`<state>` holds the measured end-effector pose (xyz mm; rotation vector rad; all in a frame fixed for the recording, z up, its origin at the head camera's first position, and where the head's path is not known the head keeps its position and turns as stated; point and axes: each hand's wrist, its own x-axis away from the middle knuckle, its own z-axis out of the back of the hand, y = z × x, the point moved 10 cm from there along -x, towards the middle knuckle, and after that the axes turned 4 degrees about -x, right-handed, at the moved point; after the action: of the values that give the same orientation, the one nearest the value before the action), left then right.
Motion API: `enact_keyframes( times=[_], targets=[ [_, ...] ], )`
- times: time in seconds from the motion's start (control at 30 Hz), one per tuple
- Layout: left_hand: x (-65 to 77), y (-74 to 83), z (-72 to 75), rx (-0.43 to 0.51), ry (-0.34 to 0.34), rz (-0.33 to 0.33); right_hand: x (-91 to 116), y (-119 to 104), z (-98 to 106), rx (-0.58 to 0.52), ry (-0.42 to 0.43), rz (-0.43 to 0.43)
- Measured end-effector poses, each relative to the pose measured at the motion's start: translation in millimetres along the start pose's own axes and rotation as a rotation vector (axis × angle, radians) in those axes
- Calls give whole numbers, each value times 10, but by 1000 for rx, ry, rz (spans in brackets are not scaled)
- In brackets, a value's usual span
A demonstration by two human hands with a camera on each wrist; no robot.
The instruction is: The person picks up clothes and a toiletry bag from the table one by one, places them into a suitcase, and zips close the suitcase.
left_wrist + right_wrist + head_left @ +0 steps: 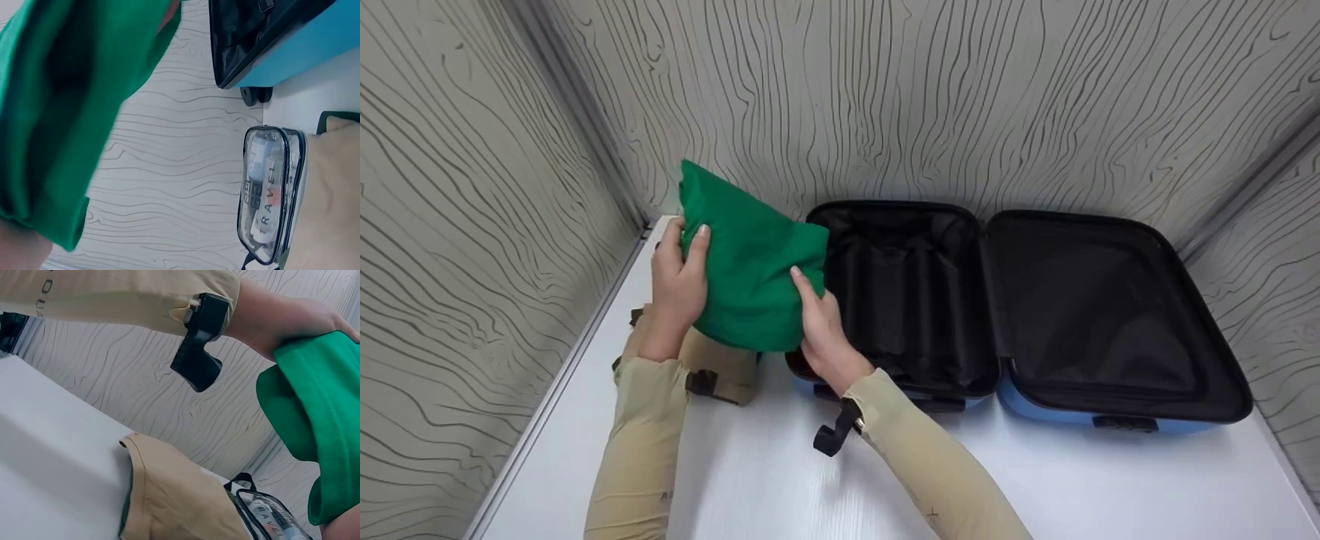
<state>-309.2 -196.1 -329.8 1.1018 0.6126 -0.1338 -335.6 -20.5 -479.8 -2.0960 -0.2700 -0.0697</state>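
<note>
A folded green cloth, perhaps a garment, is held up between both hands over the left part of the table. My left hand grips its left edge, thumb on the near face. At the lower right edge my right hand pinches it, thumb on top and the other fingers behind. Loose folds of the green cloth hang open underneath in the left wrist view. Just right of the cloth lies an open blue suitcase with black lining; the cloth overlaps its left rim in the head view.
Below the green cloth, a beige fabric item lies on the white table. Beside it stands a transparent toiletry bag marked TRAVEL, with bottles inside. Wood-grain patterned walls enclose the table at the back and sides.
</note>
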Motion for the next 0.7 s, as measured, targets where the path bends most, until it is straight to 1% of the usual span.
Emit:
enact_keyframes(
  times=[0.13,0.2,0.33,0.43,0.6,0.7],
  targets=[
    [-44,-231,-97,13,17,-21,-19,-146,99,88,23,54],
    [-50,-275,-138,24,19,-30,-27,-218,147,118,31,83],
    [-44,-290,-217,57,19,-36,-45,-360,247,172,48,141],
    [-40,-285,-270,74,32,-45,-53,-464,318,209,64,189],
    [-33,-275,-364,55,62,-59,-55,-611,454,263,120,247],
    [-19,-288,-434,40,68,-42,-61,-686,544,295,162,273]
  ],
)
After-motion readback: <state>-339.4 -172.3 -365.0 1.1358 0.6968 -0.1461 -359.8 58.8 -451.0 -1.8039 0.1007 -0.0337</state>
